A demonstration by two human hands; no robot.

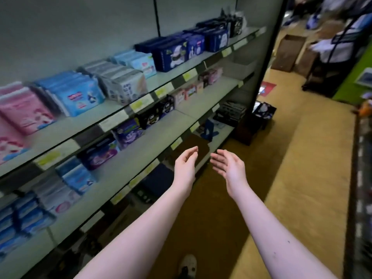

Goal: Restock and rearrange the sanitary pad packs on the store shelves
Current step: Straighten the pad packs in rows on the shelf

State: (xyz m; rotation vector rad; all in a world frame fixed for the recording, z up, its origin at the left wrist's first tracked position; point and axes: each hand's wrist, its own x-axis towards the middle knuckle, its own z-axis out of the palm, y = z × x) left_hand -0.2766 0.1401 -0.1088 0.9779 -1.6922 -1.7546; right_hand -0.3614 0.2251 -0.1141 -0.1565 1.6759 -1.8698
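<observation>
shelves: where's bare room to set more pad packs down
Second shelf: bare strip in front of the purple packs, and the right end past the small pink packs. Top shelf row is crowded, large pink packs through navy packs.

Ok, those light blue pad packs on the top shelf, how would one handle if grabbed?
The light blue packs look puffy and film-wrapped, so probably light, squashy and slightly slippery. They stand on edge in a row, so neighbours may lean or topple when one comes out.
</observation>
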